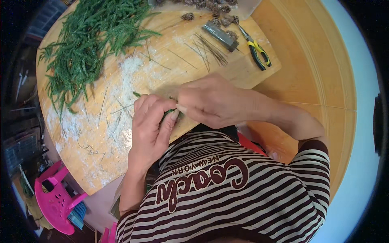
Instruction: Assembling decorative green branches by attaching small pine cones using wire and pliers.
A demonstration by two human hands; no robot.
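Close together at the near edge of the wooden table (178,77), both my hands are closed on a small green artificial pine sprig (137,94). Its needled tip pokes out above the fingers of my left hand (152,121). My right hand (210,99) pinches at the sprig beside the left thumb, and most of the sprig is hidden by fingers. A large pile of green pine sprigs (93,40) lies at the far left. Thin brown wire stems (212,50) rest beyond my right hand.
Pliers (255,48) with yellow and black handles lie at the right, beside a grey cylindrical roll (220,35). Several pinecones (214,8) sit at the back. White powder (129,73) and loose wires cover parts of the tabletop. A pink plastic chair (56,198) stands lower left.
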